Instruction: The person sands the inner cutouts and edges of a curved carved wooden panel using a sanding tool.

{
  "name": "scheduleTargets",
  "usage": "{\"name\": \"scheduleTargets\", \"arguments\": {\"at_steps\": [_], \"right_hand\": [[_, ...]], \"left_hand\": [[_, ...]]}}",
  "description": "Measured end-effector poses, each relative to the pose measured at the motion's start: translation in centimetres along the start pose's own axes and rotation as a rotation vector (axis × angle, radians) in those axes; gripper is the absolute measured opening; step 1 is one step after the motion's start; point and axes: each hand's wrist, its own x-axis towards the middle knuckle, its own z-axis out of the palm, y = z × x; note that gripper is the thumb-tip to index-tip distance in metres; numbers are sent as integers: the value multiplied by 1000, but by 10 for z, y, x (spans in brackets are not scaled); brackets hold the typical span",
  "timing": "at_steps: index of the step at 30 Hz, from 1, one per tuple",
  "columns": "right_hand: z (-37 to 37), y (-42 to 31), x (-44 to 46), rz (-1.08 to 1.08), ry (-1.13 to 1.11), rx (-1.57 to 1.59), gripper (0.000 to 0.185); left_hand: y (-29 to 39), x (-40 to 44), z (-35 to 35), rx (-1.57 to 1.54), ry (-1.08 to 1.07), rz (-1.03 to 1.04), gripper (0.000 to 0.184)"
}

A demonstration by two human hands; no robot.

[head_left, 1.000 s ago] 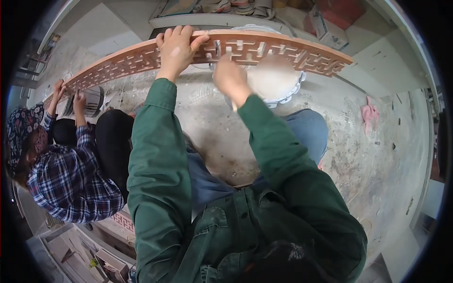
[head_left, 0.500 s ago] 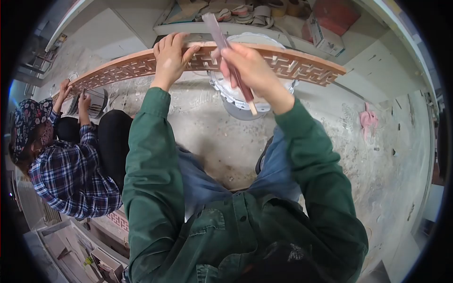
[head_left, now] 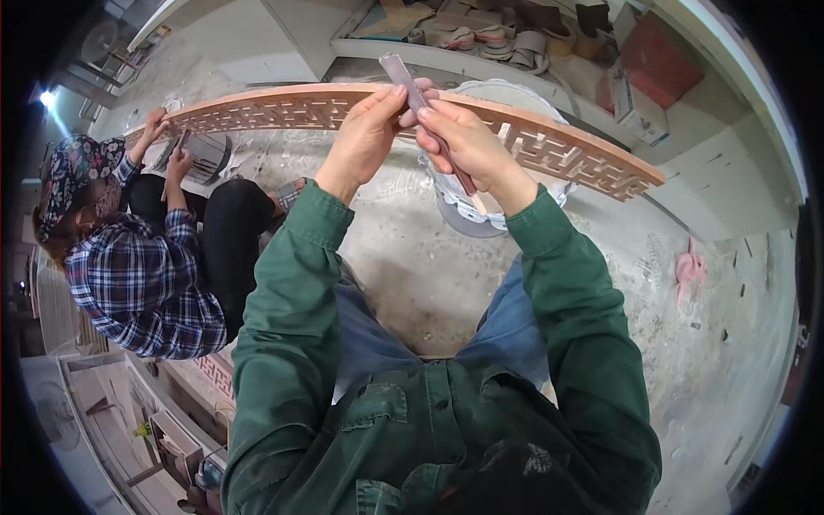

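A sanding stick (head_left: pixel 402 75), a pale wooden strip wrapped in purplish-brown abrasive paper, slants between my hands, its bare wooden end pointing down to the right. My right hand (head_left: pixel 470 148) is closed around its lower half. With fingertips pinched on the upper part, my left hand (head_left: pixel 365 137) also grips it. Just behind and below both hands runs a long reddish wooden lattice panel (head_left: pixel 566 159), cut with a geometric fretwork pattern. Beneath the panel stands a bucket (head_left: pixel 463 215) with a pale plastic liner at its rim, partly hidden by my right hand.
To the left a co-worker (head_left: pixel 146 275) in a plaid shirt sits at the panel's far end, holding a similar stick by another bucket (head_left: pixel 206 159). A low shelf (head_left: pixel 429 51) holds sandpaper rolls and a box (head_left: pixel 639 112). A pink cloth (head_left: pixel 689 273) lies on the floor.
My left hand has left the panel's top edge and moved right to take hold of the stick's upper part. My right hand keeps its grip. The view has shifted slightly.
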Motion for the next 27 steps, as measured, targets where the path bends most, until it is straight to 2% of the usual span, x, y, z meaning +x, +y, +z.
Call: {"name": "scheduleTargets", "arguments": {"at_steps": [3,6,10,11,14,15,16,18,19,22,23,26,27], "right_hand": [[0,4,3,16,-22,11,30],[10,0,0,100,5,-110,31],[12,11,2,113,-95,-55,30],[14,11,3,145,-28,-77,28],[18,24,12,42,236,-174,23],[15,37,21,-129,281,-396,25],[20,45,21,-169,294,-614,27],[35,54,14,-251,318,-1043,35],[41,42,11,-48,198,-984,44],[45,51,11,-155,54,-949,49],[43,51,12,-190,81,-973,43],[37,-1,7,-178,-65,-1112,35],[31,-3,6,-367,26,-1063,22]], "left_hand": [[-9,3,-6,7,28,-19,38],[-16,8,-19,-38,60,-31,36],[-12,11,-30,-58,242,-16,37],[-14,10,-30,-39,253,-23,42],[-21,-3,-9,121,345,-43,50],[-28,-8,-2,205,360,-12,54],[-35,-10,8,196,356,64,52],[-36,-18,15,252,311,62,48],[-35,-21,12,268,311,60,46],[-29,-31,-7,319,284,76,42],[-26,-33,-14,339,260,92,41],[-9,-39,-21,532,231,240,41],[2,-42,-16,542,205,253,41]]}}
